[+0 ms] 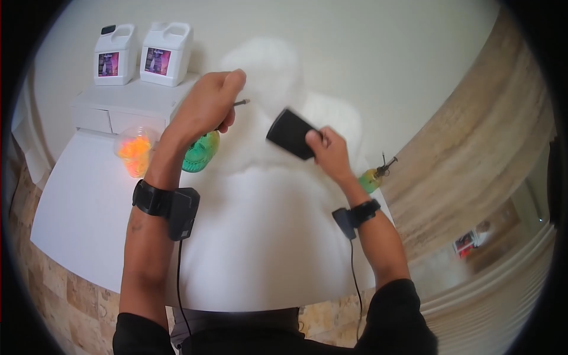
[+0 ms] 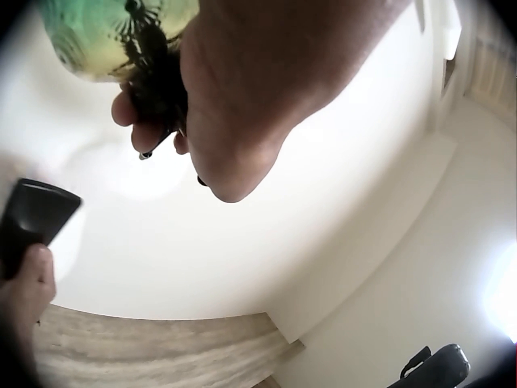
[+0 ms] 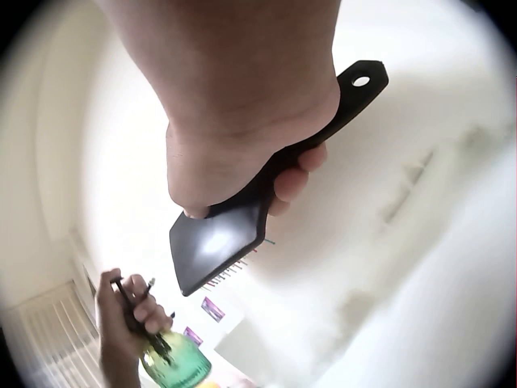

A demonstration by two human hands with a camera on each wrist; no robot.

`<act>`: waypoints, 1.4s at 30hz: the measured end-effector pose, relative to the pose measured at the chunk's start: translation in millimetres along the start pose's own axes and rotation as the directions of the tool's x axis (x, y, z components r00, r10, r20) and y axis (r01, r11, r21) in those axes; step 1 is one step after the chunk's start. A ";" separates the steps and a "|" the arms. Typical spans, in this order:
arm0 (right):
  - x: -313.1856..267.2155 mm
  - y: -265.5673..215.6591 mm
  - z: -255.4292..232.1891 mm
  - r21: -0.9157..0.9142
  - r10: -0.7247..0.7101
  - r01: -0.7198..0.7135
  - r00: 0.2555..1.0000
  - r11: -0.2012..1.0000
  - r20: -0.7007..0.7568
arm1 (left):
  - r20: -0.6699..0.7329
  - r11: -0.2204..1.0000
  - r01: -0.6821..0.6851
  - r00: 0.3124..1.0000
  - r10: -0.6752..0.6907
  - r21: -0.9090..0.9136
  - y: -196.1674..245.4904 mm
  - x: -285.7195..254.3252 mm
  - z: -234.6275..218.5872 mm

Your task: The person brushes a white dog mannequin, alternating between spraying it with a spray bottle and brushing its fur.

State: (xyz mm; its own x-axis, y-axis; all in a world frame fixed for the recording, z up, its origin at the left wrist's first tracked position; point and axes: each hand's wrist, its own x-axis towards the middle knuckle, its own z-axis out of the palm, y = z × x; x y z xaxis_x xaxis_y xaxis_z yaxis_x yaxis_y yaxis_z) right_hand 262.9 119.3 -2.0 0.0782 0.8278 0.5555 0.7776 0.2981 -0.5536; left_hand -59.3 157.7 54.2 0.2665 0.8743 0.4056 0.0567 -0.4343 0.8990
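Brush [image 3: 216, 241] juts both ways from right grip [image 1: 332, 155].

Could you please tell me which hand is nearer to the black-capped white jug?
Left. The left hand, holding a green bottle, is right of the white jug; the right hand, holding a brush, is farther off to the right.

Right fingers [image 1: 315, 142] grip black brush [image 1: 289, 135], apparently

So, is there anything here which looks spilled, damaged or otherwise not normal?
I see nothing spilled or damaged. One small oddity: on the white drawer cabinet, the left purple-labelled white plastic jug has a black cap, but the matching right jug shows none; I cannot tell whether it is open or white-capped.
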 end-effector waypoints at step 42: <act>27.0 -32.4 6.0 -0.011 -0.077 0.076 0.988 0.997 -0.135 | -0.006 1.000 0.014 1.000 -0.014 -0.015 -1.4 0.6 -14.1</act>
State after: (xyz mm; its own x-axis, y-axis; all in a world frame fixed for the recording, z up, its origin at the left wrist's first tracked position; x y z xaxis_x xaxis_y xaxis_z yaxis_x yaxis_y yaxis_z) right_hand 236.0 134.8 27.1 0.1016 0.7305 0.6753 0.7882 0.3551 -0.5027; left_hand -72.8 161.8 55.5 0.2600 0.8815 0.3941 0.0462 -0.4190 0.9068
